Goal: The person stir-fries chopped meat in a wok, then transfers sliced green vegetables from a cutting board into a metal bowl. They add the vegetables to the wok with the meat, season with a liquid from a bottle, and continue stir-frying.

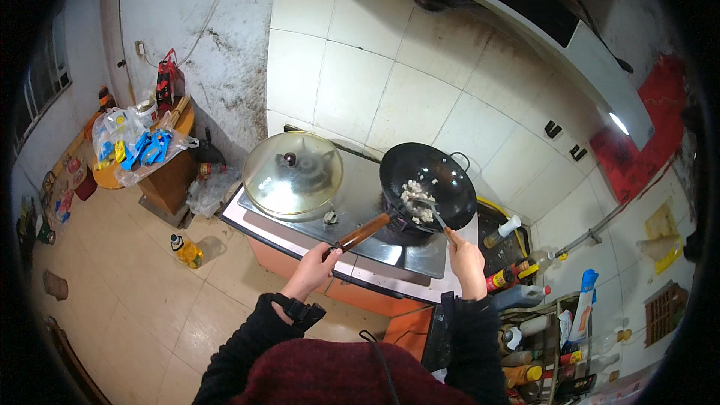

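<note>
My left hand (pixel 313 271) grips the end of the brown wooden handle (pixel 365 232) of a black wok (pixel 450 180). The wok is tilted over the right burner of a steel gas stove (pixel 351 202). Pale, diced food pieces (pixel 417 194) lie in the lower left part of its bowl, with a few bits higher up. My right hand (pixel 467 263) holds a metal spatula (pixel 437 217) by its handle. The spatula's blade is among the food, partly hidden by it. A glass lid (pixel 292 177) with a dark knob covers the left burner.
Right of the stove are a glass bottle with a white cap (pixel 502 232), sauce bottles and a rack (pixel 554 343) of bottles. A range hood (pixel 562 56) hangs overhead. An oil bottle (pixel 187 251) stands on the floor at left, near a wooden table (pixel 163 191) with plastic bags (pixel 121 129).
</note>
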`<state>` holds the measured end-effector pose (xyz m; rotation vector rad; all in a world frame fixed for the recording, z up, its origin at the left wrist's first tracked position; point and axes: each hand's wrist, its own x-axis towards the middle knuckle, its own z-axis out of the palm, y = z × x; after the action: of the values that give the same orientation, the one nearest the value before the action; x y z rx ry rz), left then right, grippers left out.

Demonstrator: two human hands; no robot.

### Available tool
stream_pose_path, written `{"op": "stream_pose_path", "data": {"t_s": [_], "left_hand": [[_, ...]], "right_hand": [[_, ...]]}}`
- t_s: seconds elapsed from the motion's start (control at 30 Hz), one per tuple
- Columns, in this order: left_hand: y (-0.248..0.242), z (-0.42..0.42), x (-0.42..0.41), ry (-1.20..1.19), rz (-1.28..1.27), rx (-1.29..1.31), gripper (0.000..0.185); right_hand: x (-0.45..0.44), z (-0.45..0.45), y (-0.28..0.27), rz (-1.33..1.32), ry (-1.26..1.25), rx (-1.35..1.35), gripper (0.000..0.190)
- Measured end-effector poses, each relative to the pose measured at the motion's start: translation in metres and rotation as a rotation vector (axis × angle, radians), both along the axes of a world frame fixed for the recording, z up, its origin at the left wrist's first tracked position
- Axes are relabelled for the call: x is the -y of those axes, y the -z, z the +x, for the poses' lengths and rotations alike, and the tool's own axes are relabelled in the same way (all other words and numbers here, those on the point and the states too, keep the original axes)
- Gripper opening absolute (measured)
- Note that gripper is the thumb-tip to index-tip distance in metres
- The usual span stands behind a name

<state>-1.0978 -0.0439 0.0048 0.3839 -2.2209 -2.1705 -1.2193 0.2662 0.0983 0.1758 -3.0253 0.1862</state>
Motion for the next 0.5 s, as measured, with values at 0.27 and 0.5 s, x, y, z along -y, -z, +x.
{"op": "stream_pose_path", "data": {"t_s": [0.27,0.5], "left_hand": [[-0.001,-0.002,-0.003,-0.037,-0.004,0.026,0.023],[0.000,0.002,-0.007,-0.059,-0.041,0.038,0.030]], "right_hand": [[0.005,0.024,0.025,-0.234,0.058,-0.032,0.055],[0.010,0.055,0.023,-0.352,0.017,-0.156,0.062]]}}
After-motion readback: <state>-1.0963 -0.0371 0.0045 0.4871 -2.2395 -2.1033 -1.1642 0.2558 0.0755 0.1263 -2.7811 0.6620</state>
